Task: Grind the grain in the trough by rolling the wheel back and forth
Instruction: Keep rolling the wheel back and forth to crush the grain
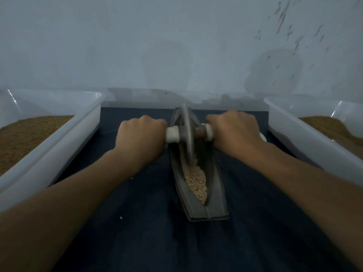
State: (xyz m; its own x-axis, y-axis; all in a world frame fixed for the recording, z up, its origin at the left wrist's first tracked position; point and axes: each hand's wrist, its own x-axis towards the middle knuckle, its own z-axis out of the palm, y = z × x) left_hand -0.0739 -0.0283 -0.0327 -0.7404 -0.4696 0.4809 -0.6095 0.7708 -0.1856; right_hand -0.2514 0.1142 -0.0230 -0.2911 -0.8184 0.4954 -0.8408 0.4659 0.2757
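Head view: left hand (140,134) and right hand (233,130) grip the handles (172,135) of the wheel (187,134) at the far end of the trough (217,193) near the wall (176,55), grain (196,183) lies nearer, and left bin (59,138) and right bin (306,134) flank it on the cloth (137,232).

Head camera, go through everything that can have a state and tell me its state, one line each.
Trough: flat on the dark cloth, holding grain.
Grain: heaped in the near half, coarse.
Wheel: upright in the trough, rim down in the grain.
Left hand: gripping the left handle.
Right hand: gripping the right handle.
Left tub: part-filled with brown material.
Right tub: part-filled with brown material.
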